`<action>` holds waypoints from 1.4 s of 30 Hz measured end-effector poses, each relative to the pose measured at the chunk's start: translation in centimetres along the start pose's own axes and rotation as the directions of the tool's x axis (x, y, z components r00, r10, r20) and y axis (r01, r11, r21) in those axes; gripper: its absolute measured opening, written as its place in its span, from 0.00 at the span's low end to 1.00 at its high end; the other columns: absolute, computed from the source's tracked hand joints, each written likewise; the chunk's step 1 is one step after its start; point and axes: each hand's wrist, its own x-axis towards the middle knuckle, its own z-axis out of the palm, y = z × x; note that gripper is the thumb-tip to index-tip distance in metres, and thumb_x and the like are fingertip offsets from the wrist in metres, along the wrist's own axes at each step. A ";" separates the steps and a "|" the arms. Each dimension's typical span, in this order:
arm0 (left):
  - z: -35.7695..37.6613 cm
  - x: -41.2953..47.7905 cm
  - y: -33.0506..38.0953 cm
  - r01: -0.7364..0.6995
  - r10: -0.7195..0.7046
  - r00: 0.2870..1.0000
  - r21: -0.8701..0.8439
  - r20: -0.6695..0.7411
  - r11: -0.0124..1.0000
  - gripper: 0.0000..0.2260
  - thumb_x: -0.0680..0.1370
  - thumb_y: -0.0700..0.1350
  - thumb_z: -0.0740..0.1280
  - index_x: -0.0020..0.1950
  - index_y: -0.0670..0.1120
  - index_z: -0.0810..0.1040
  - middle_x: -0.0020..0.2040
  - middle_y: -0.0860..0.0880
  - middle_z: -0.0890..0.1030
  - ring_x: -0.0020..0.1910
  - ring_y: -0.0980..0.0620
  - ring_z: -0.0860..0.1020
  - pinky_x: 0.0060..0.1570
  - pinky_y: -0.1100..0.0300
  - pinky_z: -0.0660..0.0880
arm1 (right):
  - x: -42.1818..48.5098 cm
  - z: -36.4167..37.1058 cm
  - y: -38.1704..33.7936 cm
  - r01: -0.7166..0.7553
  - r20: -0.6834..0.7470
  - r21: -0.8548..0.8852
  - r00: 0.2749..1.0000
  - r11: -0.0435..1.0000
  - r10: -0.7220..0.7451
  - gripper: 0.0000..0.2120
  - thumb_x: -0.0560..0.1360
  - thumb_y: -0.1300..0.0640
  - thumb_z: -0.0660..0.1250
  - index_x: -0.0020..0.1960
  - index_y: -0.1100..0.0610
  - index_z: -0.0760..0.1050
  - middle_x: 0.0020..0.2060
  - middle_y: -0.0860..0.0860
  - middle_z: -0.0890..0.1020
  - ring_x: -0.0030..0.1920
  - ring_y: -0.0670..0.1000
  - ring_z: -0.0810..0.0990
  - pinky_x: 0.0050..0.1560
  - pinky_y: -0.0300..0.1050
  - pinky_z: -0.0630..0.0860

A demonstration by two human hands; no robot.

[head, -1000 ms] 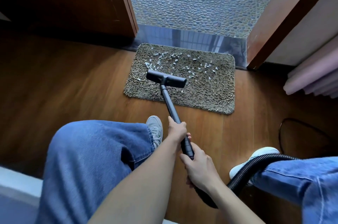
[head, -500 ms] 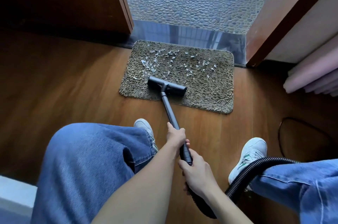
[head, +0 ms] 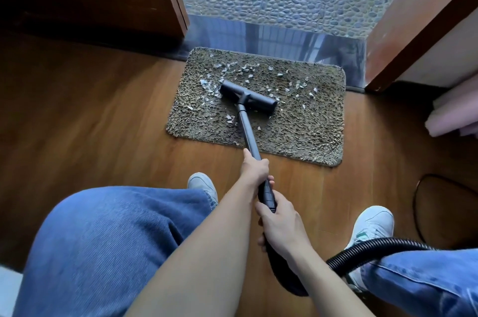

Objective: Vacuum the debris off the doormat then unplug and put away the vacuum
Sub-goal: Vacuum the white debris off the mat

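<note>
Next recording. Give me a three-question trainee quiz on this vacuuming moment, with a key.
1. True or false: the vacuum head rests on the doormat.
2. The left hand and the right hand both grip the wand. Which is nearer the vacuum head? A) left B) right
3. Fill in: most of the pale debris lies on the doormat's ___ half, toward the doorway.
Key: 1 true; 2 A; 3 far.
</note>
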 end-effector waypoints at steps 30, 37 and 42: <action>-2.7 -8.2 -5.8 -0.092 0.075 0.992 -0.181 -0.098 0.979 0.28 0.79 0.35 0.62 0.79 0.42 0.61 0.40 0.44 0.75 0.24 0.50 0.74 0.25 0.58 0.75 | -7.3 0.9 3.5 0.115 0.033 -0.156 0.993 0.981 -0.111 0.06 0.78 0.57 0.64 0.54 0.49 0.75 0.33 0.53 0.79 0.19 0.54 0.78 0.20 0.43 0.74; -2.4 -6.6 -7.6 -0.048 0.026 0.992 -0.178 -0.125 0.983 0.29 0.78 0.37 0.63 0.80 0.45 0.62 0.39 0.46 0.77 0.23 0.51 0.75 0.26 0.59 0.75 | -6.4 1.5 4.8 0.069 0.024 -0.136 0.998 0.988 -0.066 0.12 0.78 0.57 0.63 0.58 0.44 0.76 0.33 0.51 0.79 0.20 0.53 0.79 0.20 0.43 0.75; -1.8 -4.8 -7.8 -0.022 -0.008 0.988 -0.192 -0.154 0.981 0.34 0.77 0.38 0.64 0.82 0.52 0.59 0.38 0.48 0.79 0.22 0.52 0.77 0.24 0.60 0.74 | -4.6 1.5 5.5 0.034 0.023 -0.112 0.999 0.993 -0.032 0.12 0.77 0.57 0.64 0.55 0.43 0.77 0.28 0.48 0.78 0.19 0.52 0.77 0.21 0.44 0.75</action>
